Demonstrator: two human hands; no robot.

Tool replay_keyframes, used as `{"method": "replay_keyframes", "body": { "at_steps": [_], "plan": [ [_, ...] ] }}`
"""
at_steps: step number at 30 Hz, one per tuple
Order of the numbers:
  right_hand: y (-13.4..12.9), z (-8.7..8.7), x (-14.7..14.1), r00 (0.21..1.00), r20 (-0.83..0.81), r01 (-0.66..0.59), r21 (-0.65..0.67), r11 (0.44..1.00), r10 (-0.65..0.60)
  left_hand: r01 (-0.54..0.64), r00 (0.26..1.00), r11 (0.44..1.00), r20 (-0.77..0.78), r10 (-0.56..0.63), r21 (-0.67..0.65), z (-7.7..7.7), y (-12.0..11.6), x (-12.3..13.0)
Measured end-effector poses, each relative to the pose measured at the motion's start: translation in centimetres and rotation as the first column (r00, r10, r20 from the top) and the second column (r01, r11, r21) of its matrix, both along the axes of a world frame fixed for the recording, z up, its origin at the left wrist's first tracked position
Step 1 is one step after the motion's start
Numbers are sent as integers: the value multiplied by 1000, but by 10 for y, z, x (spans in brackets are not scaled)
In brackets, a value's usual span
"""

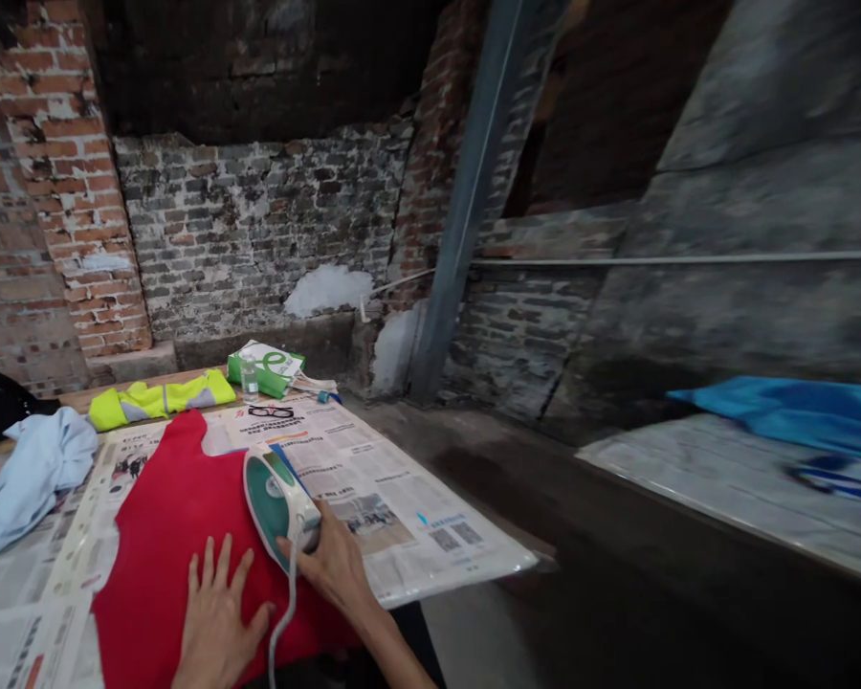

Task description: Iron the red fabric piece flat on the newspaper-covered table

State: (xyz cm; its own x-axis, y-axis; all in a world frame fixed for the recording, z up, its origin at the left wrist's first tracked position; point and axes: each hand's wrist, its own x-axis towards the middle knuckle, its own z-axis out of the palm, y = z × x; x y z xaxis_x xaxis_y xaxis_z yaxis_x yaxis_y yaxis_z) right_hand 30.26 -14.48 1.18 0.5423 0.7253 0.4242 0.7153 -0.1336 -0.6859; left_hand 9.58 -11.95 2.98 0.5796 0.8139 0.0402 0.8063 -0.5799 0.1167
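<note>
A red piece of cloth [150, 536], cut in the shape of a garment panel, lies spread over the newspaper-covered table. Flat on the cloth, with fingers spread, rests my left hand [219, 612]. My right hand [337, 565] is wrapped round the handle of a green and white clothes iron [267, 498], just right of the left hand. The iron stands at the cloth's right edge, and its contact with the cloth is hidden. From its rear a pale cord [281, 627] runs down toward me. Something blue [291, 464] shows behind the iron.
Newspaper [373, 478] under clear plastic covers the table. At the back are a yellow reflective garment [162, 397], a bottle [249, 378], a green and white bag [276, 364] and glasses [271, 411]. Light blue cloth [43, 469] lies left. Another table [689, 469] stands right, beyond a grey post [466, 211].
</note>
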Motion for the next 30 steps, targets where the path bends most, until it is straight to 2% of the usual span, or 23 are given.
{"method": "replay_keyframes", "body": {
  "at_steps": [3, 5, 7, 14, 18, 22, 27, 30],
  "plan": [
    [25, 11, 4, 999, -10, -36, -43, 998, 35, -23, 1000, 999, -23, 22, -36, -1, 1, 2],
    [28, 10, 4, 999, -18, -31, -42, 999, 30, -25, 999, 998, -29, 23, -52, -3, 2, 3],
    [18, 3, 2, 999, -23, -31, -22, 999, 30, -6, 1000, 999, -12, 6, -36, -8, 4, 2],
    [-54, -33, -7, 996, -94, 3, 59, 998, 3, 10, 999, 1000, 41, -11, 27, -20, 5, -2],
    [-62, -36, -8, 993, -114, 0, 60, 998, 6, 22, 999, 999, 41, -23, 26, -18, 5, -2],
    [-41, -20, -7, 995, -96, -6, 47, 999, 11, 13, 999, 999, 35, -14, 39, -16, 5, -2],
    [9, 9, -3, 998, -56, -29, -16, 999, 28, 3, 1000, 1000, 2, -3, 27, -10, 4, -1],
    [33, 19, -3, 999, -48, -10, -52, 999, 7, 4, 1000, 1000, -4, -4, 18, -6, 3, 1]
  ]
}}
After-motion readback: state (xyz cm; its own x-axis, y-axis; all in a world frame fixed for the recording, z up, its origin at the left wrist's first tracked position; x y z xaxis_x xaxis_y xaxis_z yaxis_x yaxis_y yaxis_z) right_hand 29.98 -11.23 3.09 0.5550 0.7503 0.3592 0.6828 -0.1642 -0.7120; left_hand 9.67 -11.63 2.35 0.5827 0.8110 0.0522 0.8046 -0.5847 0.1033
